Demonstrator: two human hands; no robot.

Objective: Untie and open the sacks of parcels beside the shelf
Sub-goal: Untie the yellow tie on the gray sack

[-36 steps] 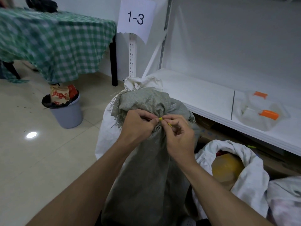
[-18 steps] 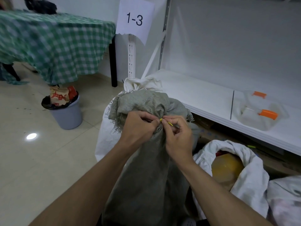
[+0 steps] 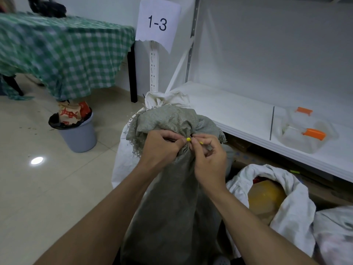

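Fingertips (image 3: 179,144) of both your hands meet at the neck of the grey sack (image 3: 172,197), which stands on the floor just beside the shelf (image 3: 238,115), at the middle of your view. Your left hand (image 3: 162,148) is curled in from nine o'clock and pinches the yellow tie (image 3: 188,139) against the bunched cloth. I judge this steadies the gathered neck so the tie does not twist away. Your right hand (image 3: 210,159) comes in from four o'clock, thumb and forefinger pinching the tie's loose end and the other fingers folded clear, a grip suited to picking something thin.

The neck is still cinched, so this sack is not yet open. At four o'clock from it a white sack (image 3: 290,190) gapes wide, a yellow parcel (image 3: 265,196) showing inside. At twelve o'clock, touching the grey one from behind, a second white sack (image 3: 166,98) looks tied at the top.

Much is hidden from you. Only two small yellow bits of the tie show between your fingertips, so I cannot tell whether it is a cord or a plastic strap, nor how far it has loosened. The grey sack's contents are unseen and its base runs off the bottom edge. Another pale sack (image 3: 336,236) at five o'clock is cut off at the corner.
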